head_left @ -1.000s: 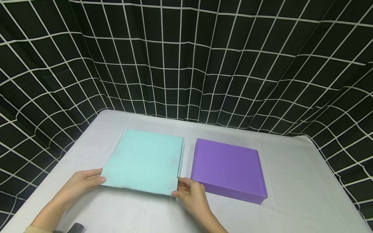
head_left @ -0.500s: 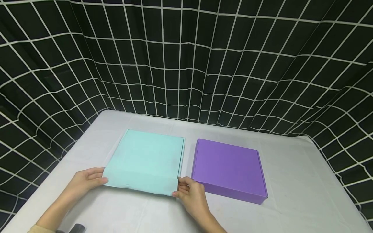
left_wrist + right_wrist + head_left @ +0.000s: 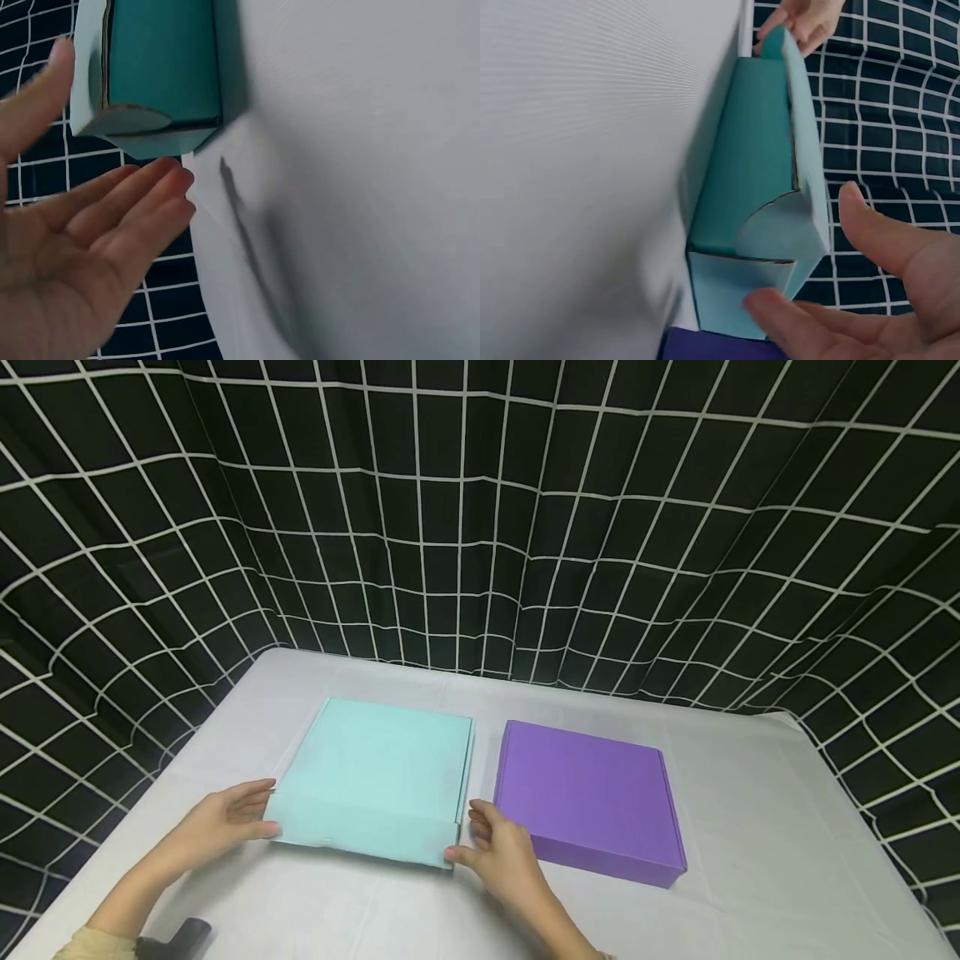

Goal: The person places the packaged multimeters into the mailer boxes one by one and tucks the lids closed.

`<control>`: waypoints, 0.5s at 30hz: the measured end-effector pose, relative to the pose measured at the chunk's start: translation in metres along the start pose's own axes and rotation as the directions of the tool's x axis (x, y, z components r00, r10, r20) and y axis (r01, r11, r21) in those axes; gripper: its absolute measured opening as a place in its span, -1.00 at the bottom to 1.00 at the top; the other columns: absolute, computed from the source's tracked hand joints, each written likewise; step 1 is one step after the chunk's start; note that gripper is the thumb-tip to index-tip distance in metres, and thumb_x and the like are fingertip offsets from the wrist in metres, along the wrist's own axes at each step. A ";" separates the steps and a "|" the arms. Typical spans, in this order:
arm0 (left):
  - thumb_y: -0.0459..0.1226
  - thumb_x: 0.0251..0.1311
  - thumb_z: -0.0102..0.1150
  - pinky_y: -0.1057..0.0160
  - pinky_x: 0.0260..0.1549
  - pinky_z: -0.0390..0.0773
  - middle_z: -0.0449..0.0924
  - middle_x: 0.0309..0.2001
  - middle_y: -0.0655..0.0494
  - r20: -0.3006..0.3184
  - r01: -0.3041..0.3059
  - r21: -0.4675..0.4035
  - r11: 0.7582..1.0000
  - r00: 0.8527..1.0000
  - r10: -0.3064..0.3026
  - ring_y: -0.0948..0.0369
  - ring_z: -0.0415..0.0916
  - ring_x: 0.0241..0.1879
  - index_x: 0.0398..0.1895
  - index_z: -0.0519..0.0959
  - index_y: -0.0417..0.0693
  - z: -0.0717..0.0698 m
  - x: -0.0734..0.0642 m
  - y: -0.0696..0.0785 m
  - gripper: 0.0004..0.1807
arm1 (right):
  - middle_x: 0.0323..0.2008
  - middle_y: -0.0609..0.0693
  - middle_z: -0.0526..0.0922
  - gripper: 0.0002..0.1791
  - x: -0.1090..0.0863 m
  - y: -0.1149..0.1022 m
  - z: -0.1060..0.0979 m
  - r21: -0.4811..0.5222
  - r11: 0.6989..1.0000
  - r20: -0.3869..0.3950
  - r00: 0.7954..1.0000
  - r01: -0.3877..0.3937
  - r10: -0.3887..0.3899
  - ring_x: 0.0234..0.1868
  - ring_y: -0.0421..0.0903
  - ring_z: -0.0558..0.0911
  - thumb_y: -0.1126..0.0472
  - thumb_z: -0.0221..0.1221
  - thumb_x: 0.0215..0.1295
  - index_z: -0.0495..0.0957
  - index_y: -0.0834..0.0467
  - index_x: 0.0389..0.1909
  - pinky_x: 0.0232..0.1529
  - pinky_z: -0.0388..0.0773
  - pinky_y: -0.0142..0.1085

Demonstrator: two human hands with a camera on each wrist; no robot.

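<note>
A light turquoise cardboard box [image 3: 390,752] lies on the white-covered table, its lid down and its front flap [image 3: 360,831] sticking out toward me. In the right wrist view a rounded side tab [image 3: 776,225] of the flap is bent inward, in front of the box's front wall [image 3: 754,150]. My left hand [image 3: 213,827] is at the flap's left end, fingers extended and thumb apart from them. At the flap's right end is my right hand [image 3: 504,856], fingers spread from the thumb. Neither hand grips the box; whether the thumbs touch the flap I cannot tell.
A closed purple box [image 3: 588,802] stands just right of the turquoise one, close to my right hand. A dark grey object [image 3: 187,939] shows by my left wrist. Black curtain with a white grid [image 3: 480,527] surrounds the table [image 3: 750,827].
Both hands have loosened from the flap's ends; their fingers have come off the corners and spread. The turquoise box stays in place with its flap still out.
</note>
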State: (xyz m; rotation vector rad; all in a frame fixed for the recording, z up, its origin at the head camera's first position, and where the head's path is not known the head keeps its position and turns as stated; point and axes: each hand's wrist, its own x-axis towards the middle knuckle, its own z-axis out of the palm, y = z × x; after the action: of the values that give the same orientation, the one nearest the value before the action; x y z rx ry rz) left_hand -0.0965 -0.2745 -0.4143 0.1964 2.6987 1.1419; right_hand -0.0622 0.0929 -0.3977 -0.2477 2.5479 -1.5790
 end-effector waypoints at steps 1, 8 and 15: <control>-0.14 0.12 0.37 -0.17 0.03 0.50 0.35 0.19 -0.54 0.017 -0.021 -0.003 1.000 1.000 0.021 -0.35 0.38 0.16 0.29 0.19 -0.60 -0.001 0.002 0.000 -0.11 | 0.14 0.48 0.46 -0.14 0.001 -0.001 0.000 -0.010 1.000 0.013 1.000 -0.011 0.011 0.16 0.33 0.50 0.22 0.45 -0.01 0.28 0.54 0.24 0.05 0.56 -0.09; -0.20 -0.04 0.48 -0.04 0.14 0.41 0.11 0.33 -0.55 0.128 -0.045 -0.119 0.992 0.990 0.061 -0.37 0.19 0.28 0.36 0.06 -0.60 -0.005 0.016 0.000 0.05 | 0.32 0.49 0.22 0.11 0.009 -0.002 0.008 -0.060 0.998 0.050 0.999 -0.011 0.014 0.33 0.39 0.24 0.20 0.47 -0.06 0.02 0.57 0.38 0.24 0.30 0.18; -0.33 -0.14 0.50 0.32 0.11 0.47 -0.02 0.37 -0.57 0.189 -0.054 -0.230 0.972 0.977 0.099 -0.40 0.05 0.32 0.37 -0.04 -0.64 -0.009 0.021 -0.004 0.13 | 0.42 0.45 0.01 0.23 0.017 0.002 0.011 0.074 0.994 0.105 0.992 -0.078 0.070 0.40 0.42 0.04 0.37 0.47 -0.12 -0.18 0.50 0.44 0.31 0.06 0.29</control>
State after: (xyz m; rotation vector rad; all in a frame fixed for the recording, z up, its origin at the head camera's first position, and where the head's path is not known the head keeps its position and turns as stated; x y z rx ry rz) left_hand -0.1194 -0.2792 -0.4137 0.3615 2.3862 1.3597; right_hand -0.0768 0.0802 -0.4046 -0.2165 2.3846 -1.5922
